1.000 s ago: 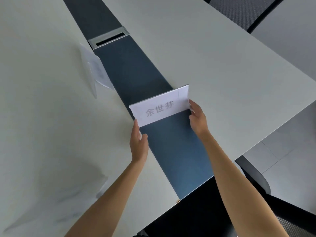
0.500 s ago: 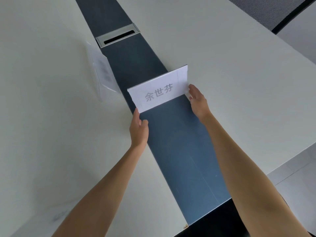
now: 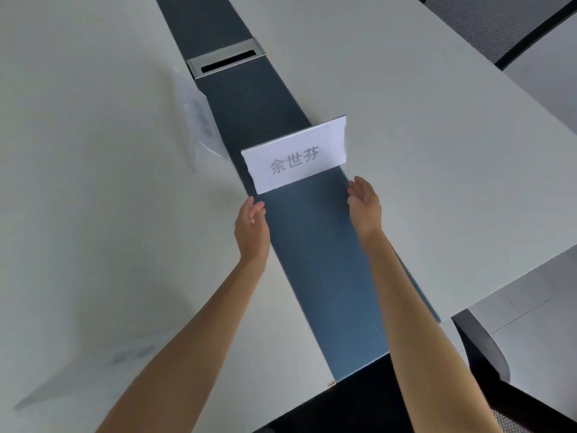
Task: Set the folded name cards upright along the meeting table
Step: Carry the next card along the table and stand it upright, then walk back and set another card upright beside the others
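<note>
Your white meeting table [image 3: 421, 126] fills most of the view, with a dark blue centre strip [image 3: 315, 251] running from the near edge away to the far left, and a metal cable slot [image 3: 225, 58] set into that strip at its far end; its opening shows only darkness. Across the strip, in the middle of the scene, the folded name card [image 3: 295, 157] stands upright, white, its grey printed characters facing you, its ends reaching toward the white surface on either side. A second folded card [image 3: 199, 120] stands to the far left on the white surface, just beside the strip, its print blurred. Your left hand [image 3: 251, 226] hovers just near the card's left corner, fingers loosely spread and holding nothing; your right hand [image 3: 365, 204] sits near the right corner, likewise open and empty.
</note>
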`<state>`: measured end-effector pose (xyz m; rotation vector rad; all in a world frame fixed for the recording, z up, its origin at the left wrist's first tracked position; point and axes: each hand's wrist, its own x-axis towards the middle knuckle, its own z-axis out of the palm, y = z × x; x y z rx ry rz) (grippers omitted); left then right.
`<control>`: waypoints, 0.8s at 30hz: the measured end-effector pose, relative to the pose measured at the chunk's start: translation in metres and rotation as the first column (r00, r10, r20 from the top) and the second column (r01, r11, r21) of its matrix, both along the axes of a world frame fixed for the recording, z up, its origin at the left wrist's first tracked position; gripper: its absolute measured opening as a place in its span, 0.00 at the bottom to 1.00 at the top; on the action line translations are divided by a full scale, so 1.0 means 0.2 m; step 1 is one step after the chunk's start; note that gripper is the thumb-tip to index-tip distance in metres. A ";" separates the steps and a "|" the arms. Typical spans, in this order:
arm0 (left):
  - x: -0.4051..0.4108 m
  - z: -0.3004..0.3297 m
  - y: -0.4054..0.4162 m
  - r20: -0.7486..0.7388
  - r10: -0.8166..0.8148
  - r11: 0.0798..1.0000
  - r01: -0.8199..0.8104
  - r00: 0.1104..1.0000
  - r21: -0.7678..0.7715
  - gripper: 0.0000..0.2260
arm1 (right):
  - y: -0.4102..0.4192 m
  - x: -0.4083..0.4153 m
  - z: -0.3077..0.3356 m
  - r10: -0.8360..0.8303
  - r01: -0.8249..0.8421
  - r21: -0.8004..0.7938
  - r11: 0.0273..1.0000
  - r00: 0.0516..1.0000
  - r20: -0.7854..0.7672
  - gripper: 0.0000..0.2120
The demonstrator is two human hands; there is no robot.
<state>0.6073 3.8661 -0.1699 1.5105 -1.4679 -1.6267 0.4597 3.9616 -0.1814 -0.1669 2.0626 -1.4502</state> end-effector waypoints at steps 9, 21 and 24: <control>0.59 0.37 0.12 0.068 -0.384 0.886 0.388 0.921 -0.254 0.13 | 0.29 0.85 0.21 0.200 -0.190 -0.118 0.975 0.976 0.082 0.18; 1.88 0.40 -0.05 0.482 -0.035 0.889 0.247 0.875 -0.385 0.12 | 0.26 1.66 0.32 0.425 -0.423 -0.041 0.905 0.895 0.133 0.17; 1.98 0.29 -0.08 0.402 -0.130 0.980 0.179 0.907 -0.088 0.15 | 0.22 1.73 0.34 0.331 -0.331 -0.011 0.943 0.940 0.081 0.18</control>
